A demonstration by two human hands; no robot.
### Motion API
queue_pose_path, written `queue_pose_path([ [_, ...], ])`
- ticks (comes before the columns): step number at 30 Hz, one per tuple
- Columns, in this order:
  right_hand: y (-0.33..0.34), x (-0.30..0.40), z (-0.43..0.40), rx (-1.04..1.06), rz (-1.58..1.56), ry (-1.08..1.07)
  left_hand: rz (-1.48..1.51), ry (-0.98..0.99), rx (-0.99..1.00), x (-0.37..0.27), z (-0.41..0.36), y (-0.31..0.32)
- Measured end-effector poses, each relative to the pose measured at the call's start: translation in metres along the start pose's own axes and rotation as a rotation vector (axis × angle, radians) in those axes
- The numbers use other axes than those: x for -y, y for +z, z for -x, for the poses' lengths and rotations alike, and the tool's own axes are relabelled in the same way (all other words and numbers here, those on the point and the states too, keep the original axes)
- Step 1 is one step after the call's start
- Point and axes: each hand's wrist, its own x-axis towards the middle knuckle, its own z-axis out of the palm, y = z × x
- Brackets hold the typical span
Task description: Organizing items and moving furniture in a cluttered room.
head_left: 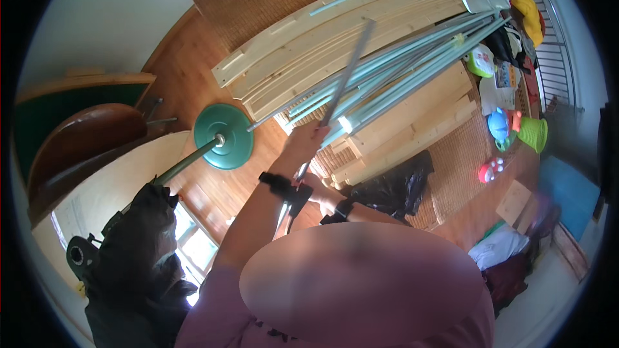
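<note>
My left hand (307, 140) is closed around a long, thin grey metal bar (350, 70), which slants up and away over the floor; its far end looks blurred. Just below, my right hand (323, 194) is close to the bar's lower part. The left wrist and a black wrist device partly hide its fingers, so its grip cannot be told. A black band circles each wrist. Beyond the hands lies a bundle of pale blue-green and grey strips (387, 77). Pale wooden boards (333, 33) lie on its far side, and more wooden boards (416, 125) on its near side.
A green round base (232, 154) with a pole stands at left, near a brown chair (92, 130) and a dark draped garment (130, 251). A black plastic bag (401, 183) lies beside the near boards. Toys and a green basket (533, 135) are at right, by a metal rack (556, 57).
</note>
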Motion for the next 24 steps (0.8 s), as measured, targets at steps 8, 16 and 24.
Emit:
queue_pose_path([
  [8,-0.149,0.079,-0.023,-0.719,0.106,-0.013,-0.073,-0.026,-0.388,0.159,-0.027,-0.028],
  [16,-0.338,0.180,-0.079,-1.186,0.500,0.088,0.216,-0.609,-0.563,0.312,-0.011,-0.130],
  [24,-0.353,0.162,-0.063,-1.021,0.434,0.077,0.553,-0.544,-0.647,0.329,-0.077,-0.112],
])
